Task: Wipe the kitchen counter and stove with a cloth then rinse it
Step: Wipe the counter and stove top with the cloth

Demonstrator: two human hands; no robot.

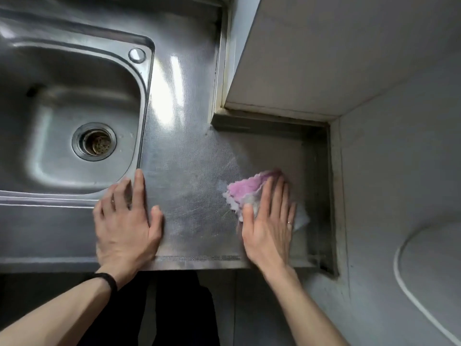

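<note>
Forearms come in from the bottom edge, black band (107, 279) on the left wrist. Left hand (127, 221) lies flat on the steel bench (189, 176) by the sink rim, fingers (139, 186) apart, holding nothing. Right hand (270, 221) presses the pink cloth (245, 189) flat, fingers extended and close together on top, not clamped around it. Cloth sits on the bench's right section, near the raised back corner. Risks: cloth bunches and slips from under the palm; grime in the corner seam (324, 171) gets missed. Sink (74, 101) looks empty, only the drain strainer (96, 143) in it. No stove in view.
</note>
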